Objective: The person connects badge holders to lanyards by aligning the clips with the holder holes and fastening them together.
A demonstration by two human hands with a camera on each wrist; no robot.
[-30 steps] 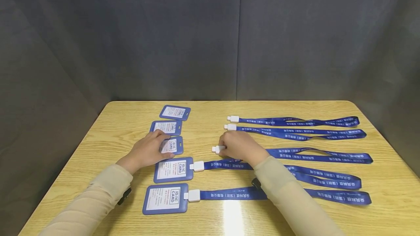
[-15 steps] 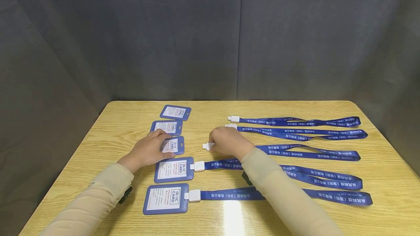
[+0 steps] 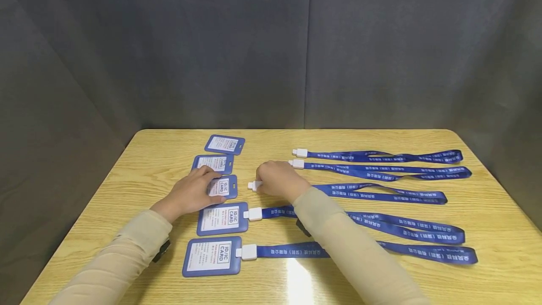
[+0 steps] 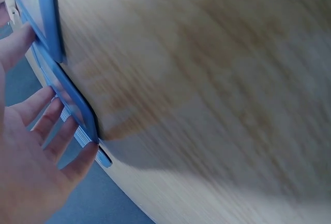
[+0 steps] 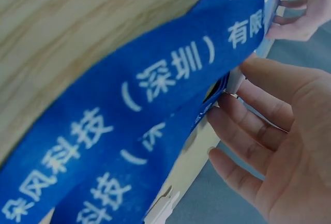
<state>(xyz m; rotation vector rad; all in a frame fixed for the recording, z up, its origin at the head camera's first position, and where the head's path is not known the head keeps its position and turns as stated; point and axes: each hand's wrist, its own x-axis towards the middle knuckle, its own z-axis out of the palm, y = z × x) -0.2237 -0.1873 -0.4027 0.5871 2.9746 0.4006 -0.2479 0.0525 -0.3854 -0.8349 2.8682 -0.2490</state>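
Observation:
My left hand [image 3: 188, 193] lies over the middle badge holder [image 3: 226, 186], a blue-framed card case marked ID/IC CARD. Thumb and fingers span it, with the fingertips at its edges; the left wrist view has the fingers [image 4: 64, 131] along a blue rim. My right hand [image 3: 277, 179] pinches the white clip [image 3: 252, 186] of a blue lanyard [image 3: 351, 189], its tip pointing left. A short gap separates that tip from the slotted end of the badge holder. In the right wrist view the printed strap [image 5: 165, 74] runs from the fingers, which hide most of the clip.
Nearer me, two badge holders [image 3: 235, 230] [image 3: 186, 267] are joined to lanyards by white clips. Two unattached badge holders [image 3: 229, 165] [image 3: 224, 144] lie at the back left. Two lanyards [image 3: 298, 164] [image 3: 301, 153] lie at the back right on the wooden table [image 3: 139, 168].
My right hand has moved left, drawing the lanyard and its clip toward the middle badge holder. The left hand has stayed in place, while that badge holder has shifted slightly right.

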